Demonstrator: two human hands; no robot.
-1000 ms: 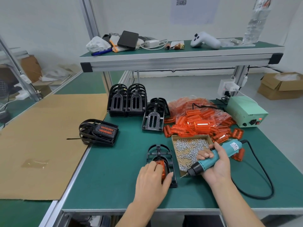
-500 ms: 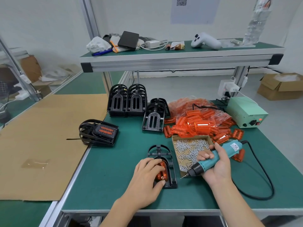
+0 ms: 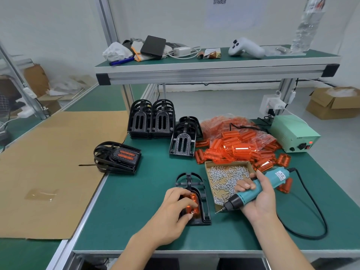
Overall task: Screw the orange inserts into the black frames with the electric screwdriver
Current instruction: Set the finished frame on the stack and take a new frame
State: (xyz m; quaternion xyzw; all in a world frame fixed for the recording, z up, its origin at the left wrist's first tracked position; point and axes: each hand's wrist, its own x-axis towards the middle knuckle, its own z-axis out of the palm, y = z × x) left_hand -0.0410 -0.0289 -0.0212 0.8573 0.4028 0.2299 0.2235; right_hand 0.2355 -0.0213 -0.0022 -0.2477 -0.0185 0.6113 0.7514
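Right grip: right hand [image 3: 259,199] clenched around the teal electric screwdriver [image 3: 255,190], thumb on top of the barrel; bit tip angled down-left, just above the tabletop [image 3: 126,207], beside the near corner of the screw box.
Left grip: left hand [image 3: 171,213] grasping a small silver screw [image 3: 192,212] between thumb and fingertip, held over the orange insert; other fingers curled on the frame's left edge.
Orange insert [image 3: 192,201]: seated in the near part of the black frame, partly hidden by the left fingers.
Black frame [image 3: 201,207]: flat on the green tabletop, arched end pointing away, between the two hands.
Screw box [image 3: 226,180]: shallow cardboard tray of loose silver screws, just right of the frame, touching the right hand's knuckles.
Loose inserts [image 3: 237,149]: orange pile with plastic bag, behind the screw box.
Empty frames [image 3: 152,119]: two upright stacks at the back, a third shorter stack [image 3: 184,139] to their right.
Finished frames [image 3: 116,156]: stack with orange showing, at the left edge of the tabletop.
Power supply [image 3: 294,133]: green box, far right, red lamp lit; black cable [image 3: 311,215] loops to the screwdriver.
Cardboard sheet [image 3: 48,168]: on the adjoining surface, left.
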